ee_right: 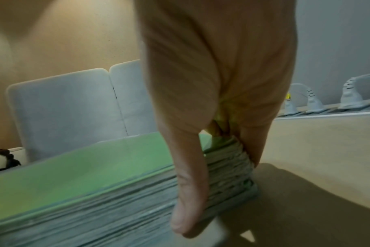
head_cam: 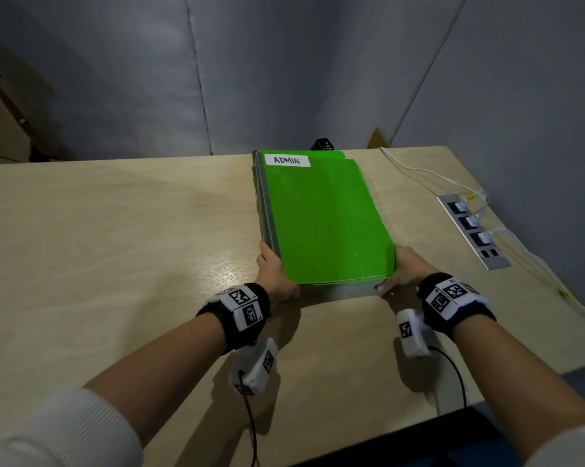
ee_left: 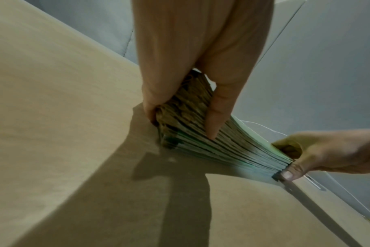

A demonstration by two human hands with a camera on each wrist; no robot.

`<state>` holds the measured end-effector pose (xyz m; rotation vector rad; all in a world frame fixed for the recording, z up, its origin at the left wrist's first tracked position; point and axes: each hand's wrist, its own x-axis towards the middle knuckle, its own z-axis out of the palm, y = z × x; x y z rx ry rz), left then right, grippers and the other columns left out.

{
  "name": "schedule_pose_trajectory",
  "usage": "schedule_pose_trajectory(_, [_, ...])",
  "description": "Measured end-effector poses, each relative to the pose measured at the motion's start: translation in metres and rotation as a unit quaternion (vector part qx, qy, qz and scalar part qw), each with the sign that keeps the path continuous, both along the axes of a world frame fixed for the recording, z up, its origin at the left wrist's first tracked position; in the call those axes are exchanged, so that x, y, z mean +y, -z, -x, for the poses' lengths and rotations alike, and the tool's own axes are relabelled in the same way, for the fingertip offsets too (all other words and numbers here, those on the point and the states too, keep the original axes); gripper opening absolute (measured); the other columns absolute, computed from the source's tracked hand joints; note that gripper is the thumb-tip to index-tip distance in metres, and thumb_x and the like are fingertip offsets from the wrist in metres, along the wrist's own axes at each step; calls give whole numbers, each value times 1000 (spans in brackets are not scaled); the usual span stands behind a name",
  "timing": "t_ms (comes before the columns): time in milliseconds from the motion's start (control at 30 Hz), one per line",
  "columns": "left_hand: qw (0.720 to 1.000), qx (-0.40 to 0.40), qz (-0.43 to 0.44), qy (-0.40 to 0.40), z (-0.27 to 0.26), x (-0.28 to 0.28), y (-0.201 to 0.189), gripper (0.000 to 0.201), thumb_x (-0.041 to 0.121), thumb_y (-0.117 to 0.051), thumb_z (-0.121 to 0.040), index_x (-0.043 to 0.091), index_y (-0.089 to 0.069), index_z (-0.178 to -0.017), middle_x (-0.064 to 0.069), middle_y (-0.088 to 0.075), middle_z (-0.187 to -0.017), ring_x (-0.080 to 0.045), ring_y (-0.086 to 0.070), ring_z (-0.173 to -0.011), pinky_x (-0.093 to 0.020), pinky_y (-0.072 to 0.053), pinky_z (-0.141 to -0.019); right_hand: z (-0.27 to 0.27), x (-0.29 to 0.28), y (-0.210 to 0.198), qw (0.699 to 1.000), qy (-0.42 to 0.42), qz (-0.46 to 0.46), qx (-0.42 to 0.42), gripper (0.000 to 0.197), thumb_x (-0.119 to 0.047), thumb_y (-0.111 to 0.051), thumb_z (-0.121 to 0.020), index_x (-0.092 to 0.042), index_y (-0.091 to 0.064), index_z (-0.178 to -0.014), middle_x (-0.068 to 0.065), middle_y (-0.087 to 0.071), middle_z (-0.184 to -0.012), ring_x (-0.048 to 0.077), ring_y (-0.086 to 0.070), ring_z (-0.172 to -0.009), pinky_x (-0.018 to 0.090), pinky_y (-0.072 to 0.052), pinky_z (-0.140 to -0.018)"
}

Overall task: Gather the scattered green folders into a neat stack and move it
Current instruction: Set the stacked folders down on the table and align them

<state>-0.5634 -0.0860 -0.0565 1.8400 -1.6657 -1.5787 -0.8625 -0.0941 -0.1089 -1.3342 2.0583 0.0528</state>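
Observation:
A thick stack of green folders [head_cam: 321, 224] lies on the wooden table [head_cam: 116, 247], right of centre; its top folder carries a white "ADMIN" label [head_cam: 287, 160]. My left hand [head_cam: 276, 274] grips the near left corner, fingers along the side and thumb on the near edge. My right hand [head_cam: 402, 273] grips the near right corner the same way. The left wrist view shows my left hand [ee_left: 180, 125] clasping the stack's [ee_left: 232, 150] layered edges, with the right hand [ee_left: 327, 153] at the far corner. In the right wrist view my right hand's thumb [ee_right: 188, 192] presses the stack's [ee_right: 74, 175] front edge.
A recessed power strip [head_cam: 472, 230] with white plugs and cables sits in the table to the right of the stack. Grey padded panels [head_cam: 284, 79] close in behind the table's far edge. A small black object [head_cam: 323, 144] and a brown corner [head_cam: 378, 138] show past that edge.

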Motion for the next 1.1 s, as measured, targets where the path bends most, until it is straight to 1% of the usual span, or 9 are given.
schedule_pose_trajectory(67, [1000, -3, -4, 4, 0, 0, 0, 121, -1, -74, -71, 5, 21, -146, -21, 3, -158, -35, -13, -145, -42, -31, -113, -11, 6, -16, 1000, 8, 12, 3, 127, -40, -91, -20, -3, -43, -131, 17, -52, -132, 32, -51, -122, 44, -44, -102])
schedule_pose_trajectory(133, [1000, -6, -5, 3, -1, -2, 1, 122, 1, -76, -71, 5, 21, -146, -20, 2, -158, -34, -13, -145, -39, -28, -114, -23, 11, -30, 999, 11, 32, 8, 105, -22, -94, -38, -2, -46, -129, 16, -55, -130, 31, -53, -121, 42, -44, -101])
schedule_pose_trajectory(200, [1000, -11, -10, 6, -2, -3, 0, 123, 4, -77, -70, 5, 20, -146, -19, 0, -158, -34, -13, -146, -39, -26, -114, -27, 14, -38, 999, 12, 42, -3, 93, -14, -93, -45, 0, -50, -126, 15, -59, -127, 29, -55, -119, 38, -45, -99])
schedule_pose_trajectory(367, [999, 13, -36, 3, -12, -7, -1, 131, 7, -82, -64, 7, 20, -147, -17, -4, -160, -32, -16, -146, -45, -26, -116, -26, 24, -55, 997, 13, 40, -67, 80, 1, -85, -57, 0, -50, -128, 13, -61, -123, 27, -56, -117, 33, -43, -95])
schedule_pose_trajectory(500, [998, 31, -54, 4, -17, -4, 2, 123, -4, -76, -68, 6, 16, -148, -20, -13, -158, -37, -27, -141, -44, -38, -108, -25, 32, -56, 997, 17, 71, -23, 55, 4, -81, -61, 2, -64, -113, 17, -69, -112, 28, -64, -106, 28, -44, -80])
schedule_pose_trajectory(600, [998, 25, -53, 9, -13, 3, 8, 113, -10, -64, -76, 10, 22, -147, -19, -6, -159, -41, -31, -138, -44, -42, -104, -28, 35, -55, 996, 16, 87, 5, 49, 0, -83, -61, 2, -68, -107, 16, -71, -108, 26, -66, -100, 24, -40, -73])
schedule_pose_trajectory(767, [999, 14, -32, 11, -4, 2, 16, 98, -8, -51, -81, 6, 21, -146, -21, 1, -158, -41, -23, -141, -49, -32, -111, -27, 32, -54, 995, 30, 95, 12, 53, -2, -85, -59, 2, -68, -109, 19, -70, -108, 28, -67, -100, 25, -42, -74])
schedule_pose_trajectory(933, [997, 36, -60, 16, -9, -1, 17, 102, -8, -52, -80, 10, 24, -146, -22, 2, -158, -46, -22, -141, -53, -29, -112, -33, 34, -54, 995, 33, 99, 12, 52, 0, -83, -61, 2, -67, -110, 19, -70, -106, 27, -67, -97, 24, -42, -73])
schedule_pose_trajectory(1100, [997, 51, -57, 7, -14, -3, 15, 113, -7, -64, -76, 11, 22, -147, -20, -6, -159, -42, -29, -138, -48, -45, -101, -28, 34, -53, 995, 33, 89, -23, 55, 4, -81, -60, 0, -65, -113, 17, -70, -106, 27, -66, -99, 28, -46, -76])
